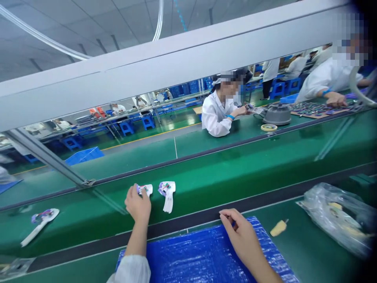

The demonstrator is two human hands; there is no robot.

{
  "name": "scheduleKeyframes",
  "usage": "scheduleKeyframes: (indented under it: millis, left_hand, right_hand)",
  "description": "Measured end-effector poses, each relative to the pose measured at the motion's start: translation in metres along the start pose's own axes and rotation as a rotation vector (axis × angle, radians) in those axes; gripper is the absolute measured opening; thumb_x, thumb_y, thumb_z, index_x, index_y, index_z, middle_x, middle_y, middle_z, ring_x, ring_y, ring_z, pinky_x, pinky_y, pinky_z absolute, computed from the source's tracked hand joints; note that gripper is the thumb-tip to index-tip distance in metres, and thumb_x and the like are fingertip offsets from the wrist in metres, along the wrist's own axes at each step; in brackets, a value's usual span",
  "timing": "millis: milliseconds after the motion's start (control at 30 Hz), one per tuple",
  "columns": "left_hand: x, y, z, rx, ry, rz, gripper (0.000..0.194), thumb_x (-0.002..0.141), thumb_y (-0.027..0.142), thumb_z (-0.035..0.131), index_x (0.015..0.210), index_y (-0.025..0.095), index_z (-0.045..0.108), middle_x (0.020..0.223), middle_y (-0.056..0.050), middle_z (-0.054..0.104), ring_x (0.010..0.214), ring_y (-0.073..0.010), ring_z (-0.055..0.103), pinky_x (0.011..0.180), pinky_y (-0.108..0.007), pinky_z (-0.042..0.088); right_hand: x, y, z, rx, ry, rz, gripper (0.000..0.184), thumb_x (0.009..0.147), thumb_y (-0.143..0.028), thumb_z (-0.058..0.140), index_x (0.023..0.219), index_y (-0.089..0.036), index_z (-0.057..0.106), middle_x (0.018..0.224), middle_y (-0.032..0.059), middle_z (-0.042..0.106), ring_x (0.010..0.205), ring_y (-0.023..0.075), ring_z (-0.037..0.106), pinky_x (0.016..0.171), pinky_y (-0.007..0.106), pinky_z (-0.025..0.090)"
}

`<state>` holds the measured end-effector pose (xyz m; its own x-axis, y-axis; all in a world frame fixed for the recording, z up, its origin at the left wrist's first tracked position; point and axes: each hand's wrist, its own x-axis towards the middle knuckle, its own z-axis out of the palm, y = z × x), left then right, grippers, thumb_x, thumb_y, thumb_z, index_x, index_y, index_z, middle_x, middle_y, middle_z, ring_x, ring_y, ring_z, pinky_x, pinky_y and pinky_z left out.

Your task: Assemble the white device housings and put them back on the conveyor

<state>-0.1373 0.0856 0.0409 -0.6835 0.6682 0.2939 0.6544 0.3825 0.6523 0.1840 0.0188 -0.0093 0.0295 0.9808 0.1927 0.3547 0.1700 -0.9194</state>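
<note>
On the green conveyor belt, my left hand closes its fingers over a white plastic housing with a purple part and coloured wires; the fingers partly cover it. Just right of that hand lies a similar white housing, its handle pointing toward me, with purple and green parts and a red wire inside. My right hand hovers at the blue plastic-wrapped mat, near the belt's dark edge. Its fingers are curled with the thumb close to the index finger, and whatever is between them, if anything, is hidden.
Another white housing lies at the left on the belt. To my right are a small yellowish piece and a clear plastic bag with parts. Across the belt, one co-worker sits by a grey round fixture and a tape roll.
</note>
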Motion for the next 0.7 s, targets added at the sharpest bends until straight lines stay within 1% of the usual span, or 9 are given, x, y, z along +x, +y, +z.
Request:
scheduleKeyframes:
  millis: [100, 167, 267, 333, 400, 500, 567, 633, 700]
  left_hand:
    - [-0.022, 0.005, 0.019, -0.038, -0.15, 0.011, 0.059, 0.089, 0.04, 0.051, 0.14, 0.014, 0.039, 0.129, -0.017, 0.055, 0.104, -0.0278, 0.06, 0.095, -0.04, 0.044]
    - [-0.031, 0.01, 0.03, -0.058, -0.216, -0.025, 0.062, 0.085, 0.037, 0.056, 0.14, 0.012, 0.039, 0.123, -0.019, 0.059, 0.095, -0.0284, 0.064, 0.09, -0.041, 0.047]
    - [-0.04, 0.021, 0.038, -0.139, -0.266, -0.047, 0.054, 0.087, 0.032, 0.053, 0.137, 0.014, 0.043, 0.121, -0.018, 0.06, 0.093, -0.0264, 0.065, 0.085, -0.038, 0.049]
    - [-0.05, 0.031, 0.038, -0.231, -0.313, -0.015, 0.051, 0.089, 0.033, 0.051, 0.136, 0.016, 0.043, 0.121, -0.016, 0.061, 0.09, -0.0223, 0.066, 0.079, -0.033, 0.052]
    - [-0.068, 0.042, 0.036, -0.324, -0.368, 0.031, 0.051, 0.09, 0.036, 0.049, 0.137, 0.018, 0.042, 0.119, -0.013, 0.062, 0.088, -0.0193, 0.066, 0.074, -0.029, 0.053]
    - [-0.104, 0.058, 0.031, -0.558, -0.464, 0.088, 0.054, 0.09, 0.043, 0.05, 0.137, 0.02, 0.042, 0.116, -0.011, 0.062, 0.087, -0.017, 0.066, 0.073, -0.028, 0.053]
    - [-0.125, 0.067, 0.028, -0.707, -0.537, 0.101, 0.057, 0.087, 0.047, 0.055, 0.135, 0.02, 0.044, 0.114, -0.01, 0.062, 0.086, -0.0166, 0.065, 0.075, -0.029, 0.052]
    - [-0.137, 0.074, 0.026, -0.758, -0.595, 0.096, 0.06, 0.083, 0.051, 0.059, 0.133, 0.02, 0.046, 0.112, -0.01, 0.062, 0.086, -0.0168, 0.065, 0.075, -0.029, 0.052]
    - [-0.137, 0.079, 0.029, -0.749, -0.612, 0.098, 0.063, 0.082, 0.052, 0.06, 0.134, 0.018, 0.045, 0.113, -0.01, 0.062, 0.086, -0.0169, 0.065, 0.074, -0.028, 0.051]
  right_hand:
    - [0.0, -0.001, -0.001, -0.013, -0.016, 0.009, 0.027, 0.091, -0.042, 0.048, 0.092, -0.023, 0.067, 0.085, 0.006, 0.066, 0.07, 0.0205, 0.059, 0.061, 0.031, 0.044]
    - [0.0, -0.001, -0.002, -0.009, -0.02, 0.006, 0.027, 0.092, -0.041, 0.048, 0.092, -0.022, 0.066, 0.084, 0.0056, 0.065, 0.069, 0.0201, 0.059, 0.062, 0.031, 0.044]
    - [0.001, -0.001, -0.002, 0.012, -0.006, -0.015, 0.027, 0.092, -0.041, 0.048, 0.092, -0.021, 0.066, 0.082, 0.0054, 0.065, 0.069, 0.0197, 0.058, 0.063, 0.031, 0.045]
    - [0.002, -0.001, -0.003, 0.04, 0.015, -0.032, 0.027, 0.092, -0.041, 0.048, 0.092, -0.02, 0.066, 0.082, 0.0058, 0.065, 0.069, 0.0199, 0.059, 0.064, 0.031, 0.046]
    - [0.002, -0.002, -0.003, 0.067, 0.029, -0.043, 0.028, 0.092, -0.042, 0.048, 0.092, -0.02, 0.066, 0.083, 0.0066, 0.066, 0.07, 0.0201, 0.059, 0.064, 0.032, 0.046]
    - [0.002, -0.005, -0.005, 0.092, 0.04, -0.036, 0.029, 0.092, -0.042, 0.048, 0.092, -0.019, 0.066, 0.083, 0.0075, 0.067, 0.068, 0.0201, 0.058, 0.064, 0.032, 0.046]
    - [0.003, -0.006, -0.005, 0.103, 0.037, -0.017, 0.029, 0.091, -0.042, 0.049, 0.093, -0.019, 0.065, 0.083, 0.0075, 0.067, 0.068, 0.0202, 0.058, 0.064, 0.032, 0.046]
    - [0.003, -0.006, -0.006, 0.109, 0.026, 0.004, 0.027, 0.091, -0.041, 0.049, 0.093, -0.019, 0.065, 0.083, 0.0071, 0.068, 0.067, 0.0202, 0.058, 0.063, 0.032, 0.046]
    - [0.004, -0.006, -0.007, 0.104, 0.012, 0.017, 0.025, 0.09, -0.039, 0.05, 0.093, -0.019, 0.065, 0.083, 0.0064, 0.068, 0.066, 0.0201, 0.058, 0.063, 0.032, 0.045]
